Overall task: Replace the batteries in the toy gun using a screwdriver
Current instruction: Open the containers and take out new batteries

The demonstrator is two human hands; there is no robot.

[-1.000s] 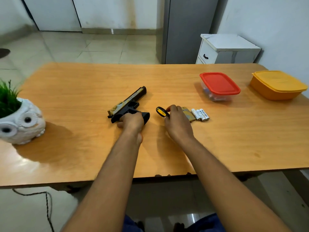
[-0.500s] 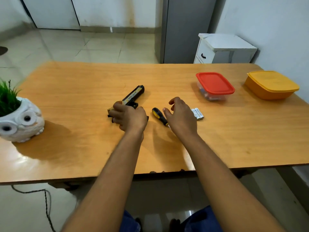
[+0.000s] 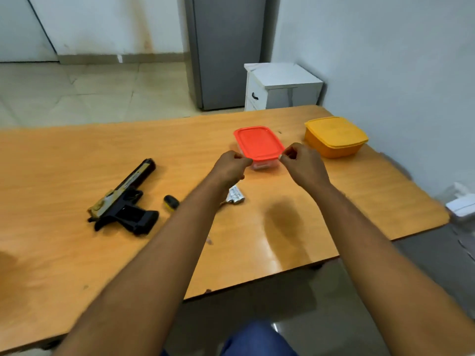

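Both hands are shown at the near corners of a clear container closed by a red lid [image 3: 258,143]. The left hand [image 3: 229,167] is curled, its fingertips pinching the lid's near left corner; the right hand [image 3: 303,164] is likewise curled, thumb and forefinger pinching the near right corner. The container is seen resting on the wooden table [image 3: 334,209], between the two hands and just beyond them.

The toy gun [image 3: 123,201], black with a tan upper, is seen lying on its side well to the left of the left hand and nearer the viewer, barrel pointing away, untouched. The screwdriver [image 3: 171,201] is largely hidden behind the left forearm; only its black and yellow handle end is shown, just beside the gun's grip. A small group of batteries [image 3: 235,195] is seen lying directly below the left hand, partly covered by the wrist. A yellow lidded container [image 3: 334,136] is placed beyond and to the right of the right hand, apart from the red-lidded one.
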